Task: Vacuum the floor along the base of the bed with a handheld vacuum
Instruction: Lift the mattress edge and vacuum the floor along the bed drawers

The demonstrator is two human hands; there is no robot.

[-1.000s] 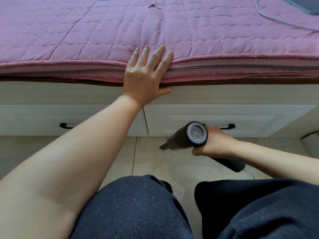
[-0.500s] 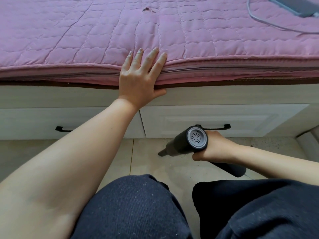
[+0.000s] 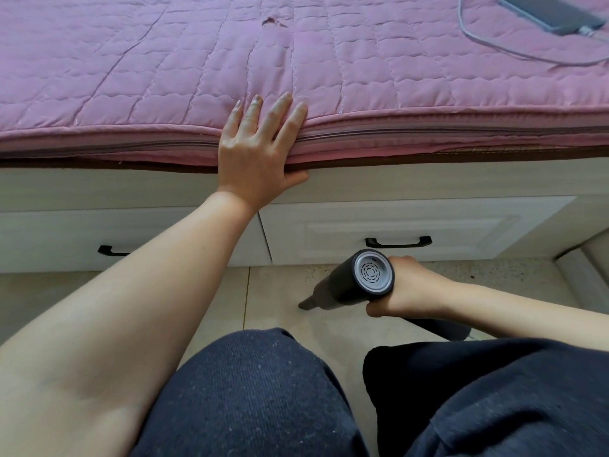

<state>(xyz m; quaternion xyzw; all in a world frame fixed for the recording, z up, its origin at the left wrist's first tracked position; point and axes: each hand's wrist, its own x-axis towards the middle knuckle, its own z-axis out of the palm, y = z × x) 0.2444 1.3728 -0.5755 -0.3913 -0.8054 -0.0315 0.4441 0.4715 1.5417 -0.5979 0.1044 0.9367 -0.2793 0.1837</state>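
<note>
My right hand grips a black handheld vacuum with a grey vented rear cap. Its narrow nozzle points down-left and touches the beige tiled floor just in front of the bed's white drawer base. My left hand rests flat with straight fingers on the edge of the pink quilted mattress cover. Specks of debris lie on the floor near the right drawer.
Two white drawers with black handles front the bed base. A phone with a cable lies on the bed at the top right. My knees in dark trousers fill the foreground. A white ledge stands at the right.
The vacuum and my right hand have shifted slightly right along the bed base. My left hand stays pressed on the mattress edge.
</note>
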